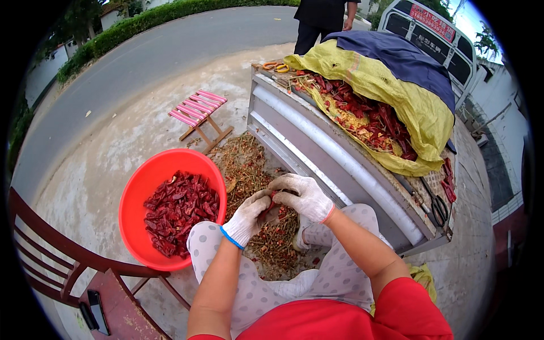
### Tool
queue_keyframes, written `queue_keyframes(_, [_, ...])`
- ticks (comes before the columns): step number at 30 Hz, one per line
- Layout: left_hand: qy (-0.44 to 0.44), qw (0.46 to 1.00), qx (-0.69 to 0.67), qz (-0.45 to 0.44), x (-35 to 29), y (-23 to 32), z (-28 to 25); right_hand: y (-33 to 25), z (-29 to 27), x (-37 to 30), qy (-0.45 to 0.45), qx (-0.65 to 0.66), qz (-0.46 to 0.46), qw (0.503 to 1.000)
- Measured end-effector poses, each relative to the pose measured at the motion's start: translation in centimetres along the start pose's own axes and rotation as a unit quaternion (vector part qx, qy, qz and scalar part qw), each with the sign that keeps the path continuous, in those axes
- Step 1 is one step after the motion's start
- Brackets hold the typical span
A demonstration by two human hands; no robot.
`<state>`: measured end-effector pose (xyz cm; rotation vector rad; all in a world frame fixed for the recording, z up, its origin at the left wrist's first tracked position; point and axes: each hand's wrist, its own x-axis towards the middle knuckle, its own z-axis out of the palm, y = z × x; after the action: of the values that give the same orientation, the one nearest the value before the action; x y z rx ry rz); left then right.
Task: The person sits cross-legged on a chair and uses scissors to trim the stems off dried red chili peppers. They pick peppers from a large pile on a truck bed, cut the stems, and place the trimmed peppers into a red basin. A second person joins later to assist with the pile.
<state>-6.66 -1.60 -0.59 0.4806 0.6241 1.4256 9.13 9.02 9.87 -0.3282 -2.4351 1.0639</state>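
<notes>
Both my hands wear white knitted work gloves and meet above my knees. A dried red chili pepper (264,213) shows between them, partly hidden by the fingers. My left hand (247,220), with a blue cuff edge, is closed round it from the left. From the right, my right hand (304,196) curls its fingertips onto the pepper's upper end. Beneath them lies a heap of chili stems and scraps (249,164) on the ground. To the left stands a red plastic basin (131,218) holding many dried red chilies (180,211).
At right, a metal truck bed (334,175) carries a yellow woven sack (408,96) spilling chilies. Orange-handled scissors (276,67) and black-handled scissors (437,207) lie on its edge. A striped folding stool (198,107), a wooden chair (122,306) with a phone (98,311), and a standing person (320,22) surround me.
</notes>
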Motion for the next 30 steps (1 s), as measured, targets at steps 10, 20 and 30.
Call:
queue_keyframes(10, [0.0,0.993,0.118,0.027,-0.4,0.0,1.7,1.0,0.4,0.2,0.021,-0.218,-0.186,0.958])
queue_keyframes(20, [0.068,0.976,0.193,0.07,-0.4,0.0,3.0,-0.7,1.0,-0.8,0.056,-0.2,-0.019,0.978])
queue_keyframes(30, [0.111,0.966,0.229,0.055,-0.8,0.3,4.7,-0.3,2.4,-0.8,0.12,0.24,0.292,0.918])
